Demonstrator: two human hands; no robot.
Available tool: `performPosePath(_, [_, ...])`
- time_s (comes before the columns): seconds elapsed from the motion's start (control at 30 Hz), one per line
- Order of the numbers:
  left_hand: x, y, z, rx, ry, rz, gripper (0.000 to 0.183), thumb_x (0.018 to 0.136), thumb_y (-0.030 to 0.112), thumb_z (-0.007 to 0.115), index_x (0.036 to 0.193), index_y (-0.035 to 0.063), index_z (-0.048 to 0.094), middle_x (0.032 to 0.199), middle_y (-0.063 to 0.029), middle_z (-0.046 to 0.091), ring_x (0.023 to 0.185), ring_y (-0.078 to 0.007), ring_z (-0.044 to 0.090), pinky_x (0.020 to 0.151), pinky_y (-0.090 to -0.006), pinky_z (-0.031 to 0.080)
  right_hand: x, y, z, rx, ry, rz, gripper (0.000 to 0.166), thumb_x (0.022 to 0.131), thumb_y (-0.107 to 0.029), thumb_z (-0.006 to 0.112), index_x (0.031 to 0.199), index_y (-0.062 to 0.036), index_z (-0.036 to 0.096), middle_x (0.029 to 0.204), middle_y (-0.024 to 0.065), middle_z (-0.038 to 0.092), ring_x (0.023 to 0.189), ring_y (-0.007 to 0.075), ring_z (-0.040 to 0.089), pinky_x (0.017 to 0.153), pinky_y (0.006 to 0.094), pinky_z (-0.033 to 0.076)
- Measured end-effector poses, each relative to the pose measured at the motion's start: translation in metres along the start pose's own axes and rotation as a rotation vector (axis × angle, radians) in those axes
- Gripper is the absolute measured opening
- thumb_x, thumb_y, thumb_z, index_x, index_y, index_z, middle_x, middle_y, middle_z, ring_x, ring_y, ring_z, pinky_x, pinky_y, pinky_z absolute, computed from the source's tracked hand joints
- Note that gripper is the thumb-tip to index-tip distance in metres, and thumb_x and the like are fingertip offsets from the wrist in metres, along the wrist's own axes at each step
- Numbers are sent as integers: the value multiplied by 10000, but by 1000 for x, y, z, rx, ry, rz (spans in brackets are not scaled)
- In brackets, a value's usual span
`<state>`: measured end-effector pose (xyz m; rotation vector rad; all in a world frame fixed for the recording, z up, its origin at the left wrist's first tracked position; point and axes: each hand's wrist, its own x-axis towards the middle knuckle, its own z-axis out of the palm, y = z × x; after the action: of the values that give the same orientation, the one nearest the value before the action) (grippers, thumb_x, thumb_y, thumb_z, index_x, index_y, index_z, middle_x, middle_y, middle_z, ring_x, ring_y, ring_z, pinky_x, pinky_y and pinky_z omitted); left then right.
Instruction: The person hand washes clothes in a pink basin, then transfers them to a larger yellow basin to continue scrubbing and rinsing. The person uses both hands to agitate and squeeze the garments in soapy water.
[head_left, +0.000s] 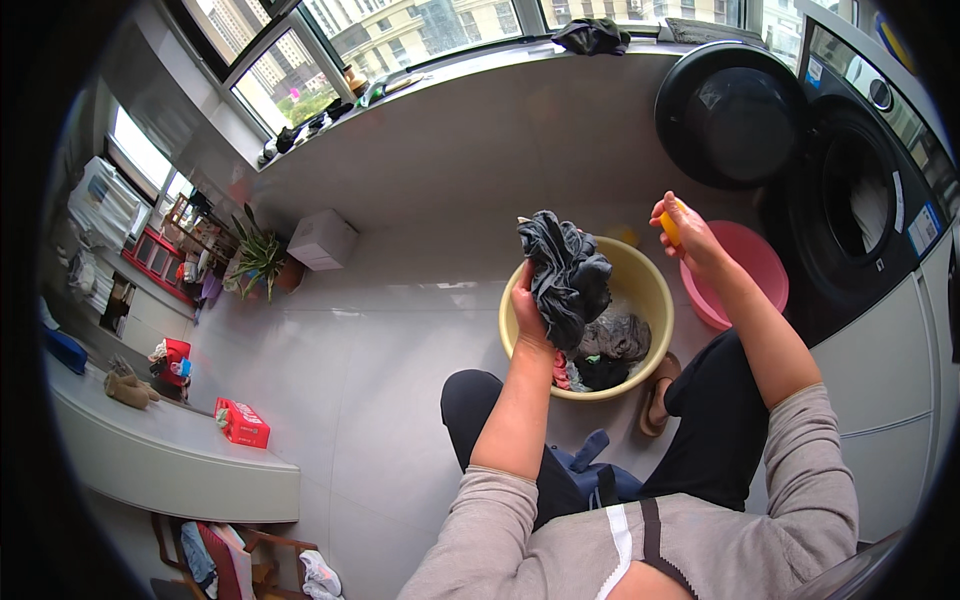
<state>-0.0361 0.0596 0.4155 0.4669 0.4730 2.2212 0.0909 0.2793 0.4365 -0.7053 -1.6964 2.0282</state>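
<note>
My left hand (529, 311) grips a bunched dark grey cloth (564, 274), held up over the left side of a yellow plastic basin (660, 300). In my right hand (696, 238) is a small yellow-orange object (670, 228), possibly a bar of soap, mostly covered by the fingers. That hand is raised to the right of the basin, apart from the cloth. Down in the basin lie a wet grey garment (619, 336), a black piece (602, 371) and a red-pink piece (559, 369). A pink basin (776, 281) sits partly behind my right forearm.
A black front-loading washing machine (832, 210) stands at right, its round door (731, 112) swung open and light fabric inside. At left are a white box (322, 240), a potted plant (259, 251) and a red bag (244, 424). My slippered foot (660, 394) is beside the yellow basin.
</note>
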Motion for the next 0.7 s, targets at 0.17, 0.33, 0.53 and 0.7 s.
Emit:
performPosePath(0.17, [-8,8,25,131,-7,54,437,1006,265,301,1238,-24,532,1186,-167,605,1090,-296,587,987,-396,454,-41,30,35,-139,-290,110,540,899,-658,394,870,-131,511,807,-4,487,586,68,460,493,205,393])
performPosePath(0.33, [14,-2,3,-4,115,-132,559,993,443,277,1199,9,562,1145,-148,627,1031,-293,613,942,-414,478,-38,45,70,201,-339,45,417,969,-523,402,964,-115,493,763,-10,492,605,86,505,503,229,421])
performPosePath(0.53, [35,-43,-71,-120,252,-240,530,1003,449,267,1195,52,562,1130,-110,622,989,-264,618,887,-382,497,11,56,100,-7,-269,-425,178,971,-220,523,908,-53,525,772,26,507,683,136,516,639,277,443])
performPosePath(0.7, [51,-49,-57,119,250,-246,469,1017,440,267,1140,85,548,1069,-71,602,976,-175,601,889,-322,467,49,76,114,-579,-223,-781,325,751,-281,706,737,-15,520,810,130,476,778,309,494,693,384,430])
